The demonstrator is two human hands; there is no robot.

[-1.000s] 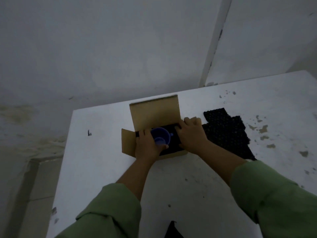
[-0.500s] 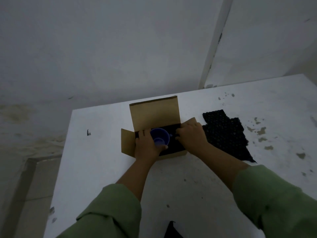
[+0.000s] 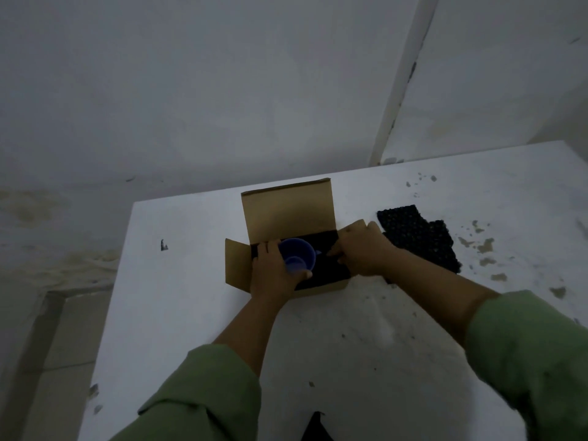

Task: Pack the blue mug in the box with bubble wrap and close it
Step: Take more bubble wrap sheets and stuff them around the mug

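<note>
Hands in green sleeves work at an open cardboard box (image 3: 264,265) on a scuffed white table (image 3: 191,313). Fingers of the left hand (image 3: 273,275) are closed around the blue mug (image 3: 299,257), which sits mouth-up inside the box on dark bubble wrap lining (image 3: 327,268). At the box's right edge, the right hand (image 3: 362,249) pinches its fingers on that lining beside the right flap. More black bubble wrap (image 3: 416,237) lies on the table just right of the box, whose rear flap stands upright.
</note>
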